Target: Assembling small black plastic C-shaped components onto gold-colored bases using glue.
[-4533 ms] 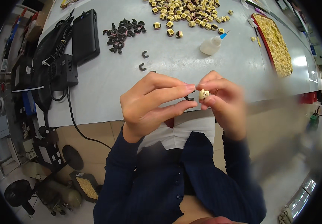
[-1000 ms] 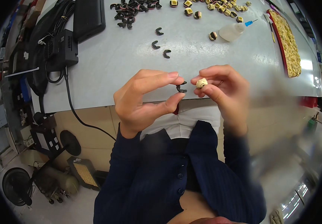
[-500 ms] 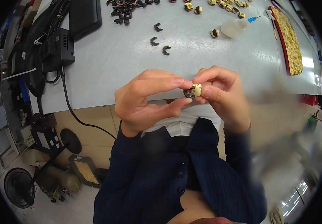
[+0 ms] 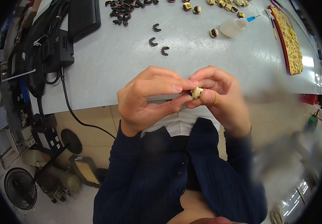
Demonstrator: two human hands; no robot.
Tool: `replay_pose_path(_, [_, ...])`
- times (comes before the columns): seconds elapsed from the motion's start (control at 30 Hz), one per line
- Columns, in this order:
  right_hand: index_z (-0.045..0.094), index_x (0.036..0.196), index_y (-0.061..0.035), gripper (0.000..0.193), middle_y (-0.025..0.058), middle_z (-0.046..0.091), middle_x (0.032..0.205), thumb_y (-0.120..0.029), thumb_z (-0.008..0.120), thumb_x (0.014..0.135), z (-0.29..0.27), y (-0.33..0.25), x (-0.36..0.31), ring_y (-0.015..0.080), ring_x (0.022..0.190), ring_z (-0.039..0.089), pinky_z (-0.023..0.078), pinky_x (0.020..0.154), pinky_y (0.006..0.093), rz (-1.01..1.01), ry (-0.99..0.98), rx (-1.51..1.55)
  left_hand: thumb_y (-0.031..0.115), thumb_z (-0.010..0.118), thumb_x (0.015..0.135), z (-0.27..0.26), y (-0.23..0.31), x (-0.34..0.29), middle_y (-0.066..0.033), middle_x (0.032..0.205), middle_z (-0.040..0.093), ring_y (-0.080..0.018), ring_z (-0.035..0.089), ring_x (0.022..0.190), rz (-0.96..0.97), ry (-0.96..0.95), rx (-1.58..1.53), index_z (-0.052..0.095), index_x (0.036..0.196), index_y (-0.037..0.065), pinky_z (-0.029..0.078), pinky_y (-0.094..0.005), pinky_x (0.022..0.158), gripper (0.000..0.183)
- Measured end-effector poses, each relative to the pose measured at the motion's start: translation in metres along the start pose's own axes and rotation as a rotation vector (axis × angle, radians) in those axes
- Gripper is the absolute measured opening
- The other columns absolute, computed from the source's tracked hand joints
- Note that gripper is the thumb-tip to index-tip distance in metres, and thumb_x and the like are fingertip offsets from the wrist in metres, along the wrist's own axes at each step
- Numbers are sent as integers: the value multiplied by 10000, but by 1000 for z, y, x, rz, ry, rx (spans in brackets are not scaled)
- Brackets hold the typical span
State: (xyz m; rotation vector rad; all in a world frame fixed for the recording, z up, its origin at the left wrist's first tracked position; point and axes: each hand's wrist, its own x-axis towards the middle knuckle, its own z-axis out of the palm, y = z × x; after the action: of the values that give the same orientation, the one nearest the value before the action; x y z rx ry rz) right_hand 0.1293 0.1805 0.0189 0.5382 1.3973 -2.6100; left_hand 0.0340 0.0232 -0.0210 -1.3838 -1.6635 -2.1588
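Close to the table's front edge, my left hand (image 4: 146,96) pinches a small black horseshoe-shaped piece (image 4: 189,92), mostly covered by its fingertips. Against it sits a small cream-coloured block (image 4: 196,92), gripped between thumb and fingers of my right hand (image 4: 223,91). The two parts touch; how far they are joined is hidden. Beyond my hands lie three loose black horseshoe-shaped pieces, the closest one (image 4: 164,50) apart from a pile of similar pieces (image 4: 123,11) with pinkish edges. A black-and-cream piece (image 4: 213,33) stands beside a translucent bottle (image 4: 231,28) with a blue needle tip.
A red-edged tray (image 4: 282,46) full of cream pieces lies at the right. More black-and-cream pieces (image 4: 228,6) sit at the back. On the left are a black flat case (image 4: 84,18), a black box-shaped device (image 4: 61,50) and a cable (image 4: 69,106) hanging over the table edge.
The black piece and the cream block have been turned in my fingers, and less of the black piece shows. My left hand has shifted slightly right, its fingertips nearer the block.
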Motion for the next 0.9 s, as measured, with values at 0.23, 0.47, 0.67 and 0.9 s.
replay_pose_path(0.23, [561, 1170, 74, 479, 125, 605, 1053, -252, 714, 854, -4, 1, -1, 185, 962, 580, 476, 852, 272, -73, -101, -31, -13, 810, 676, -1, 4, 3, -131, 955, 702, -240, 650, 851, 8, 12, 172, 640, 1000, 15, 552, -303, 674, 367])
replay_pose_path(0.47, [616, 1013, 61, 280, 70, 577, 938, -195, 643, 902, -19, 2, 5, 118, 808, 525, 439, 727, 235, -312, -2, -176, 99, 790, 714, -1, 1, 9, -102, 993, 695, -239, 614, 880, 49, 135, 233, 673, 1018, 52, 517, -305, 745, 329])
replay_pose_path(0.67, [633, 1060, 68, 217, 111, 631, 962, 64, 632, 843, -12, -4, -10, 157, 880, 619, 529, 713, 279, -252, -47, -180, 81, 807, 609, 19, 16, 16, -40, 1008, 698, -275, 599, 892, 47, -120, 519, 745, 954, 92, 496, -330, 746, 351])
replay_pose_path(0.9, [578, 1042, 50, 281, 111, 614, 1009, 132, 634, 780, -10, -10, -28, 170, 960, 624, 520, 833, 281, -364, 118, -386, 32, 742, 585, 32, 22, 22, -55, 921, 712, -237, 649, 847, 127, -166, 434, 729, 869, 9, 462, -327, 672, 286])
